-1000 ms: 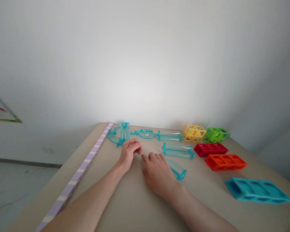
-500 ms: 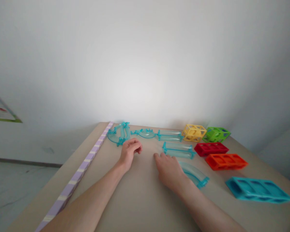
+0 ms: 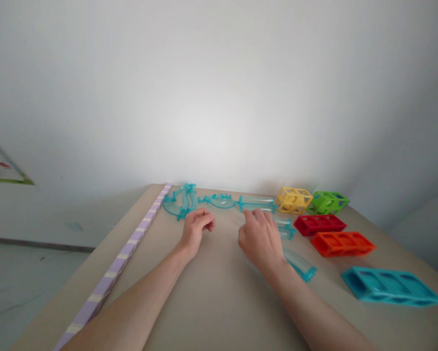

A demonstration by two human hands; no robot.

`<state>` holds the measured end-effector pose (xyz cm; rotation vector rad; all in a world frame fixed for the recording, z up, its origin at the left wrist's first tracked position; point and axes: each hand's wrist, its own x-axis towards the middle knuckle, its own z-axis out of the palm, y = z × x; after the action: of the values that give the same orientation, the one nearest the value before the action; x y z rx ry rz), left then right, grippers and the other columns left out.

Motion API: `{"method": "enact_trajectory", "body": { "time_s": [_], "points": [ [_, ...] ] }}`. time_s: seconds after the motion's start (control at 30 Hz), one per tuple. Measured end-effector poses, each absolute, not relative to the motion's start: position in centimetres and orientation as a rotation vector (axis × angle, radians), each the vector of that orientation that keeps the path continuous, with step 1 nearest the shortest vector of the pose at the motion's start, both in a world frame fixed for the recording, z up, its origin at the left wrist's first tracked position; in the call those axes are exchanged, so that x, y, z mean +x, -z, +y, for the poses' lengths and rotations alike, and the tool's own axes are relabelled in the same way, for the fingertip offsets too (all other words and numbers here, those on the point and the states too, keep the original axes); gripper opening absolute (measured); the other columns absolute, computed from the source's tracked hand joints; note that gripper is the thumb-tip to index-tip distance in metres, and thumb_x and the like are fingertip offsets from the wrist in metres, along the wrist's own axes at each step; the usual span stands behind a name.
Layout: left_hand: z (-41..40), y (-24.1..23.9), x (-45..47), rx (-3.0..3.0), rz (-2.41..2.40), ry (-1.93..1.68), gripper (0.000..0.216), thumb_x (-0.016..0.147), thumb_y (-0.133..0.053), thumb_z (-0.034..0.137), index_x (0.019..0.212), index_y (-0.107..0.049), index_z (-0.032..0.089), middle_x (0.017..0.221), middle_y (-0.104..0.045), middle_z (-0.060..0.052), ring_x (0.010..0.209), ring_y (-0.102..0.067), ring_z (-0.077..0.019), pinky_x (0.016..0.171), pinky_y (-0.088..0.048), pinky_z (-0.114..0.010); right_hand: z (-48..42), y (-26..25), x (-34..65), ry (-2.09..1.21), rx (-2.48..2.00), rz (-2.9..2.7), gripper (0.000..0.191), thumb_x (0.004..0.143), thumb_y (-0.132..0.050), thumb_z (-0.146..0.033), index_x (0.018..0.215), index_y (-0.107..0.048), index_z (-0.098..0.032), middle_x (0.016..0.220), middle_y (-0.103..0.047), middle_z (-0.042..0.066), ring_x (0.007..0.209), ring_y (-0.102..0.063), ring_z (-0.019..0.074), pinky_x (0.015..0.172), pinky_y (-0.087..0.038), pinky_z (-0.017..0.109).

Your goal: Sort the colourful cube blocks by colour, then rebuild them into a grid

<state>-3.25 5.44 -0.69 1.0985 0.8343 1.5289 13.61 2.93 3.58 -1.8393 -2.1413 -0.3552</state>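
Note:
My left hand [image 3: 197, 226] rests above the table with its fingers curled in, and nothing shows in it. Behind it lie translucent teal curved track pieces [image 3: 171, 206]. My right hand [image 3: 260, 236] hovers over a straight clear-teal track piece [image 3: 286, 228], hiding its left end; its fingers point forward, partly bent and apart, and I see nothing held. Just beyond those fingertips is another straight track piece [image 3: 257, 200]. Under the right wrist a curved track piece [image 3: 299, 263] is partly covered.
Along the right stand a yellow block frame [image 3: 294, 200], a green one [image 3: 328, 202], and red [image 3: 319, 224], orange [image 3: 342, 243] and teal [image 3: 392, 285] hollow blocks. A small curved track [image 3: 222, 201] lies near the wall. Purple striped tape [image 3: 120, 263] runs along the left side.
My right hand has moved forward and slightly right, from beside the curved track to over the middle straight track piece. My left hand has stayed almost still.

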Motion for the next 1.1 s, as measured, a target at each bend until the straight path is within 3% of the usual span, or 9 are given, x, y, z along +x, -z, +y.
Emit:
{"method": "enact_trajectory", "body": {
  "time_s": [0.1,0.2,0.37,0.57,0.73,0.93,1.03,1.1],
  "points": [
    [5.5,0.8,-3.3,1.099,0.834,-1.531,0.02,0.07,-0.063,0.026,0.053,-0.057,0.016,0.052,-0.055,0.0,0.05,-0.047,-0.0109,0.052,-0.034,-0.025,4.2,-2.5,14.7,0.414,-1.975,-2.031,0.053,0.087,-0.046,-0.021,0.139,-0.047,-0.01,0.138,-0.048,0.024,0.129,-0.041,0.0401,0.101,-0.034,0.051],
    [5.5,0.9,-3.3,1.101,0.834,-1.535,0.02,0.07,-0.063,0.026,0.054,-0.057,0.016,0.053,-0.055,0.0,0.05,-0.046,-0.0109,0.052,-0.034,-0.024,5.3,-1.6,15.7,0.263,-2.126,-2.05,0.059,0.092,-0.041,-0.032,0.147,-0.037,-0.009,0.151,-0.033,0.025,0.138,-0.028,0.0459,0.105,-0.026,0.061],
    [5.5,1.0,-3.3,1.111,0.834,-1.532,0.02,0.071,-0.062,0.026,0.054,-0.057,0.016,0.053,-0.055,0.0,0.051,-0.046,-0.0108,0.053,-0.035,-0.024,6.0,-1.4,16.3,0.162,-2.173,-2.134,0.062,0.095,-0.034,-0.035,0.151,-0.027,-0.009,0.156,-0.025,0.021,0.141,-0.023,0.045,0.107,-0.025,0.061],
    [5.6,1.0,-3.4,1.118,0.843,-1.528,0.02,0.071,-0.062,0.027,0.055,-0.056,0.016,0.054,-0.055,0.0,0.051,-0.046,-0.011,0.053,-0.035,-0.024,7.0,-0.8,16.7,0.145,-2.135,-2.13,0.061,0.095,-0.034,-0.036,0.151,-0.027,-0.011,0.157,-0.022,0.021,0.143,-0.02,0.0407,0.109,-0.022,0.06],
    [5.6,0.9,-3.4,1.132,0.87,-1.526,0.021,0.071,-0.061,0.029,0.054,-0.055,0.017,0.054,-0.055,0.0,0.052,-0.046,-0.0115,0.053,-0.035,-0.025,7.4,-0.6,16.8,0.3,-1.985,-2.019,0.065,0.095,-0.037,-0.041,0.152,-0.023,-0.012,0.158,-0.014,0.023,0.145,-0.009,0.0422,0.11,-0.019,0.062],
    [5.5,0.7,-3.2,1.183,0.962,-1.538,0.022,0.071,-0.059,0.03,0.053,-0.054,0.018,0.053,-0.054,0.0,0.051,-0.046,-0.0126,0.053,-0.036,-0.026,7.4,-1.6,17.1,0.373,-1.731,-2.102,0.059,0.097,-0.033,-0.041,0.15,-0.028,-0.014,0.16,-0.012,0.02,0.146,-0.003,0.0391,0.111,-0.018,0.062],
    [5.5,0.7,-3.4,1.215,1.083,-1.6,0.023,0.071,-0.061,0.026,0.051,-0.053,0.019,0.051,-0.049,0.002,0.052,-0.044,-0.0126,0.054,-0.034,-0.025,7.3,-2.3,17.4,0.394,-1.606,-2.117,0.051,0.096,-0.037,-0.036,0.141,-0.042,-0.013,0.159,-0.016,0.018,0.146,-0.006,0.0379,0.111,-0.018,0.062],
    [5.6,0.7,-3.5,1.254,1.2,-1.679,0.018,0.069,-0.064,0.023,0.053,-0.056,0.019,0.055,-0.05,0.002,0.057,-0.045,-0.0134,0.057,-0.034,-0.024,6.6,-2.6,17.0,0.393,-1.459,-2.105,0.041,0.094,-0.04,-0.029,0.13,-0.053,-0.012,0.154,-0.029,0.017,0.145,-0.016,0.0341,0.113,-0.02,0.057]
  ]
}}
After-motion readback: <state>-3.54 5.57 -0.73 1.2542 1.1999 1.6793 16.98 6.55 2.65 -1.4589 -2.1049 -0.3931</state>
